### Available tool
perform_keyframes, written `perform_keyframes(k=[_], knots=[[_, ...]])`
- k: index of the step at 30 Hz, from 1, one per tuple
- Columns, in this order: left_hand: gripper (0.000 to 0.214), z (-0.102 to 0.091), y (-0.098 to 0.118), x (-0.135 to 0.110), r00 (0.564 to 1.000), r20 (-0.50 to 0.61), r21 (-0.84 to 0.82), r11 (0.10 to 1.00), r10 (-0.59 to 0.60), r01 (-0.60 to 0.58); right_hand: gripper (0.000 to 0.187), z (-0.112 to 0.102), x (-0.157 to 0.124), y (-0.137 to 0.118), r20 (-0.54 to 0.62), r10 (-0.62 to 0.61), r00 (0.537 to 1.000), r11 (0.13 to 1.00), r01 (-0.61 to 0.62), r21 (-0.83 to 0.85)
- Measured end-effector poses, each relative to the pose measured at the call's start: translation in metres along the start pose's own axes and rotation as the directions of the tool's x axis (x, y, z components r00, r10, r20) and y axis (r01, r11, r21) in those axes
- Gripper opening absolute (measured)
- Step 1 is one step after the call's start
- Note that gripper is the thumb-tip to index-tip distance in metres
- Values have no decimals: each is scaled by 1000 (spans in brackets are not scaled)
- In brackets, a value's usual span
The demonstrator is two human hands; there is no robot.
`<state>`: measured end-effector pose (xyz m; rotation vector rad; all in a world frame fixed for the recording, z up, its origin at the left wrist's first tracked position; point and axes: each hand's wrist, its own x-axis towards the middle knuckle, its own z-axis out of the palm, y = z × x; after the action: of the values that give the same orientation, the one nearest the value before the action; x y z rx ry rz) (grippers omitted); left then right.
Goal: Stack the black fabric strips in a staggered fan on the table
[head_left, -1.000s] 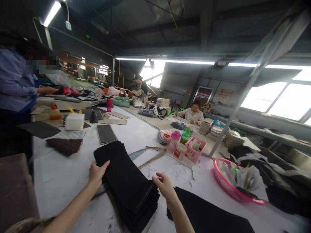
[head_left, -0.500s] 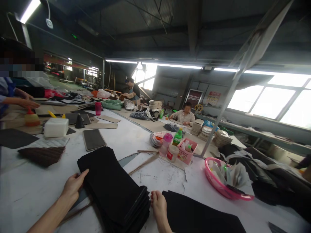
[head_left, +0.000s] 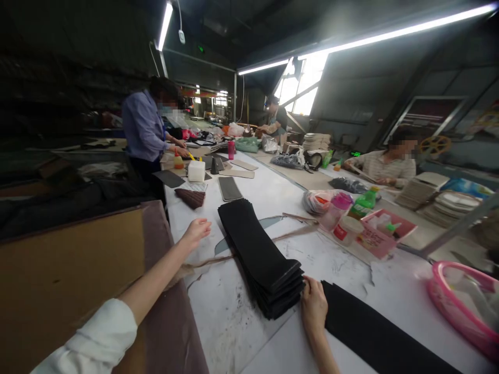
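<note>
A thick stack of long black fabric pieces (head_left: 259,249) lies on the white-covered table, its near end fanned into layers. My left hand (head_left: 197,232) hovers to the left of the stack, apart from it, fingers drawn together with nothing visible in them. At the stack's near right corner is my right hand (head_left: 314,304), fingers curled closed against the edge; what they pinch, if anything, is hidden. Just right of that hand lies another black fabric strip (head_left: 374,327), running out of view at the bottom.
Beyond the stack lie a grey panel (head_left: 230,188), a brown quilted piece (head_left: 190,198) and a white box (head_left: 196,171). On the right stand a pink-lidded jar (head_left: 336,210), a green bottle (head_left: 363,203), a pink carton (head_left: 384,236) and a pink basket (head_left: 448,304). Several co-workers sit or stand around.
My view has swung left, showing the table's left edge and a standing co-worker. My left hand has come away from the stack's left edge. My right hand stays by the near corner.
</note>
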<state>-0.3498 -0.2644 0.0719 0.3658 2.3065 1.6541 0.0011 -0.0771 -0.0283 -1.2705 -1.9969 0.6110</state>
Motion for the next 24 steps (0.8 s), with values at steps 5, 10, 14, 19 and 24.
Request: perform_keyframes(k=[5, 10, 14, 19, 24], knots=[[35, 5, 11, 0, 974, 218, -90, 993, -53, 74, 45, 0, 1, 2, -8, 1, 1000, 1000, -1, -13], [28, 17, 10, -7, 907, 408, -136, 976, -104, 173, 46, -1, 1, -1, 5, 16, 1000, 1000, -16, 7], [20, 34, 7, -16, 862, 482, -159, 952, -158, 263, 44, -4, -2, -3, 15, 70, 997, 991, -71, 116], [19, 62, 3, -32, 896, 407, -223, 932, -179, 287, 48, -22, 30, -5, 340, 272, 900, 827, -399, 395], [22, 88, -2, -53, 932, 344, -257, 944, -112, 208, 48, -30, 88, -30, 541, 174, 823, 797, -440, 414]])
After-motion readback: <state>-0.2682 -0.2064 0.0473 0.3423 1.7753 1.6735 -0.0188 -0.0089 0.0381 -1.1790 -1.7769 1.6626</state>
